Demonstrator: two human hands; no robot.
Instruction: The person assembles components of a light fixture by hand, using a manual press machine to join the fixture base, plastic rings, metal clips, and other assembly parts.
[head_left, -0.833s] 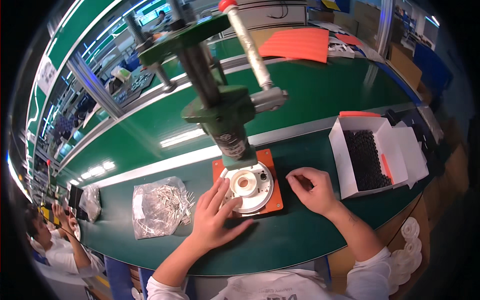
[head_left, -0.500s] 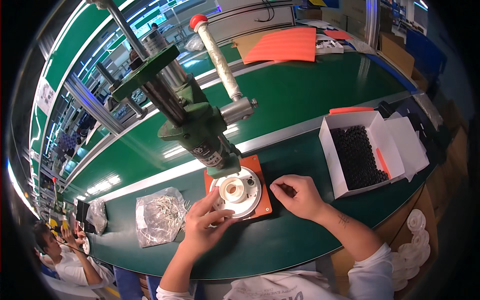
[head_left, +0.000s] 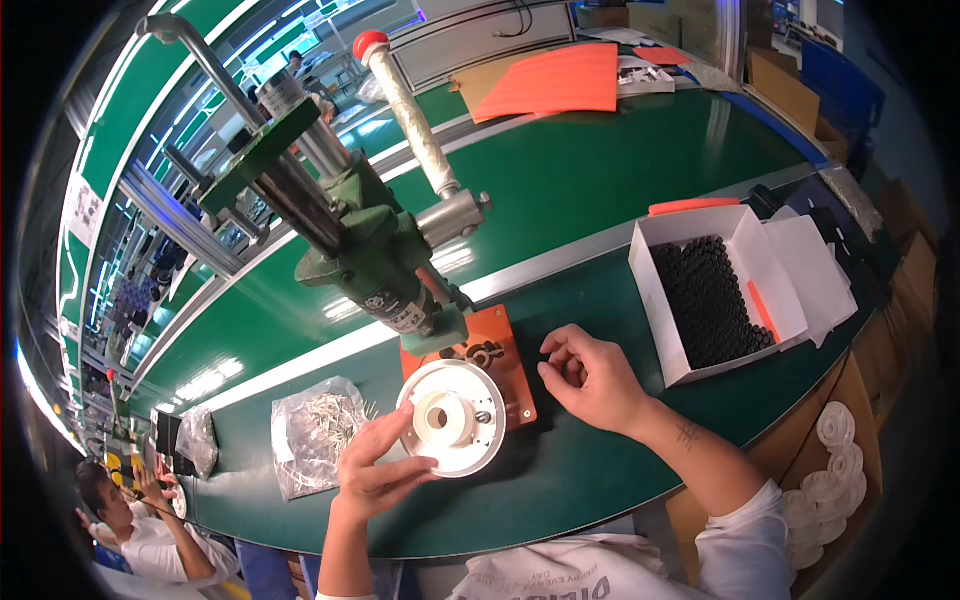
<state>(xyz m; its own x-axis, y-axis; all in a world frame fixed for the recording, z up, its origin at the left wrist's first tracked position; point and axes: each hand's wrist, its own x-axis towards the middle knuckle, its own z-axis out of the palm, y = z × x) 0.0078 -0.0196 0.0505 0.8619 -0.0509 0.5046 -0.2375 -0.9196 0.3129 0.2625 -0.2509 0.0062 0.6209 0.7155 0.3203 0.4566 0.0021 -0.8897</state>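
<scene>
A round white plastic part (head_left: 478, 448) with a raised ring hub and a small dark piece set in its face is tilted up in my left hand (head_left: 378, 462). My left thumb and fingers grip its left rim, in front of the press base. Behind it stands a green hand press (head_left: 385, 270) with an orange-red base plate (head_left: 512, 375), whose dark fixture now shows beneath the ram. Right of the base, my right hand (head_left: 592, 382) hovers over the table with its fingers curled together; whether anything small is between them is hidden.
A clear bag of thin metal pins (head_left: 318, 435) lies left of the press. On the right stands a white box (head_left: 650, 300) full of small black cylindrical parts (head_left: 705, 300). White round parts (head_left: 835, 470) lie in a carton at lower right. A person (head_left: 140, 515) works at far left.
My left hand has lifted the white part off the press base and drawn it toward me and left, uncovering the fixture. My right hand stays nearly in place, its fingers curled.
</scene>
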